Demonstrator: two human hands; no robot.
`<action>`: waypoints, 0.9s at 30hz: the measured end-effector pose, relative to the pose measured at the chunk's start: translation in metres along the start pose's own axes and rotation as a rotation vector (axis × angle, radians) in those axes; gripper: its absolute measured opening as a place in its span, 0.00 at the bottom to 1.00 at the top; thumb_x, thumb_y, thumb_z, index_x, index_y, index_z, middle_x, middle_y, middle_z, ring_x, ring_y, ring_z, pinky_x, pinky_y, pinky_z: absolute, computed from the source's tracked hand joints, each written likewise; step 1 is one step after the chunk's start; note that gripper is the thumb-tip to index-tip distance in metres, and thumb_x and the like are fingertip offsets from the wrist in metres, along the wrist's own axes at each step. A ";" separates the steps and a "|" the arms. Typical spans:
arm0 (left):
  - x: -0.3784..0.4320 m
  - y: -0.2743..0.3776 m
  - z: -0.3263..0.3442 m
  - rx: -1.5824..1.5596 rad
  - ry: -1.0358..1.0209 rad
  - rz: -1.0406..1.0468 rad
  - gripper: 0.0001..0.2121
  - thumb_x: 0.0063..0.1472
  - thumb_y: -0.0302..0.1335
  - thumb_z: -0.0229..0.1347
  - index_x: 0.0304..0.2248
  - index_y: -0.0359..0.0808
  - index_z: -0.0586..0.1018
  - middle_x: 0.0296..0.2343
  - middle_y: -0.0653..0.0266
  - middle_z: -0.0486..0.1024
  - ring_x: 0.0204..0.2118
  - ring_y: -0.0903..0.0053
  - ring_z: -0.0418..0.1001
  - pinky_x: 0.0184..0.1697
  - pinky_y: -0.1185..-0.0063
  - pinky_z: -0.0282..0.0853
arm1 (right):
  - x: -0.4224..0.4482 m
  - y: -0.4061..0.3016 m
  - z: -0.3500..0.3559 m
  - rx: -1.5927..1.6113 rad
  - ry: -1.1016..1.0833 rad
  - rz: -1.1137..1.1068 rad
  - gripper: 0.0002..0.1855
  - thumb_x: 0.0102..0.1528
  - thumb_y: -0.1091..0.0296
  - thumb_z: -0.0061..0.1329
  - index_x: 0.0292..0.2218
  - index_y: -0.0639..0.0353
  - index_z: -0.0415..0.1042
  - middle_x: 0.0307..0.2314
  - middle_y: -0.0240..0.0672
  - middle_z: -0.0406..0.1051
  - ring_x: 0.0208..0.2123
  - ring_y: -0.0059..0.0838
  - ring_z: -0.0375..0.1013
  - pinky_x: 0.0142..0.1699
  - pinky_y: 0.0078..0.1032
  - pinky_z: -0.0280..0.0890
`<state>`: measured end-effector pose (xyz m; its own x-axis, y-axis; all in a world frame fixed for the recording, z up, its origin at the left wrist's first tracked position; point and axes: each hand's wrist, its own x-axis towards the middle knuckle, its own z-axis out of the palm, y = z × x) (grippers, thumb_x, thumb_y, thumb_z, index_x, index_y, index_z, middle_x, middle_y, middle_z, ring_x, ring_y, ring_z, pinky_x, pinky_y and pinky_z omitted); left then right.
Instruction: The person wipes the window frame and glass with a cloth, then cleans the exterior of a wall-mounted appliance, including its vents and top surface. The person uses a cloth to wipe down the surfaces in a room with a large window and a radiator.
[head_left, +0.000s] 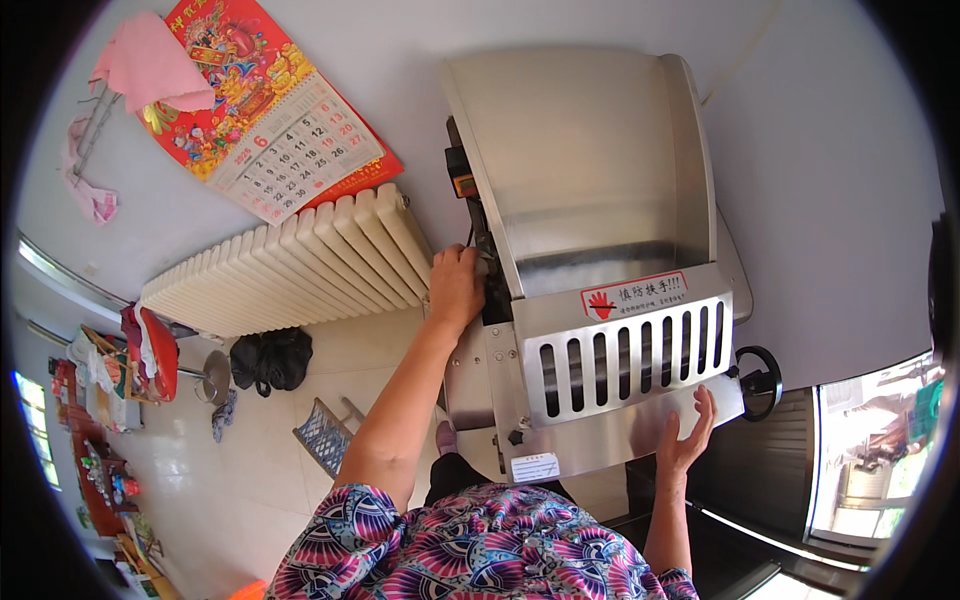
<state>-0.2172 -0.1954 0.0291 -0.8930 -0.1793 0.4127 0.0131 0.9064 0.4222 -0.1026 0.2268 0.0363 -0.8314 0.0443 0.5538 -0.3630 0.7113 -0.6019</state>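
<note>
A stainless steel dough roller machine (600, 172) stands before me, with a broad metal chute at the back and a slotted guard (634, 360) over its rollers. My left hand (456, 289) reaches to the dark parts on the machine's left side; its fingertips are partly hidden, and whether they grip anything cannot be told. Close to the front plate's right end is my right hand (688, 435), fingers spread and nothing held. Beyond it, at the machine's right side, sits a black handwheel (759, 383). A black star knob (515, 436) is at the front plate's left.
A cream radiator (300, 270) lines the wall at left, below a red wall calendar (247, 97). A black plastic bag (271, 360) and a small stool with a woven seat (324, 435) are on the tiled floor. Dark cabinetry (750, 457) stands at right.
</note>
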 end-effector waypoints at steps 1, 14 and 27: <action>0.002 -0.002 0.001 -0.007 -0.034 0.015 0.23 0.49 0.19 0.60 0.47 0.34 0.75 0.44 0.51 0.71 0.48 0.53 0.67 0.51 0.64 0.65 | 0.000 -0.021 -0.001 -0.059 0.041 -0.046 0.29 0.53 0.75 0.50 0.56 0.67 0.64 0.52 0.53 0.67 0.53 0.50 0.68 0.56 0.40 0.66; -0.106 -0.085 -0.090 -0.956 -0.188 -0.212 0.31 0.73 0.43 0.42 0.67 0.34 0.51 0.61 0.48 0.60 0.65 0.65 0.57 0.63 0.71 0.54 | 0.014 -0.236 0.217 -0.133 -0.569 -0.207 0.35 0.49 0.63 0.62 0.58 0.51 0.67 0.63 0.50 0.49 0.63 0.69 0.45 0.62 0.63 0.51; -0.432 -0.283 -0.098 -0.641 -0.354 -1.140 0.18 0.65 0.32 0.50 0.48 0.26 0.74 0.28 0.60 0.74 0.32 0.73 0.71 0.38 0.74 0.68 | 0.165 -0.230 0.412 -0.496 -1.196 0.044 0.28 0.55 0.49 0.52 0.54 0.49 0.73 0.53 0.41 0.68 0.56 0.53 0.63 0.55 0.58 0.61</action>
<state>0.2095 -0.4123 -0.1897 -0.6135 -0.5095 -0.6034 -0.6871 -0.0323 0.7259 -0.3297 -0.2184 0.0297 -0.7900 -0.3933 -0.4704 -0.3462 0.9193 -0.1873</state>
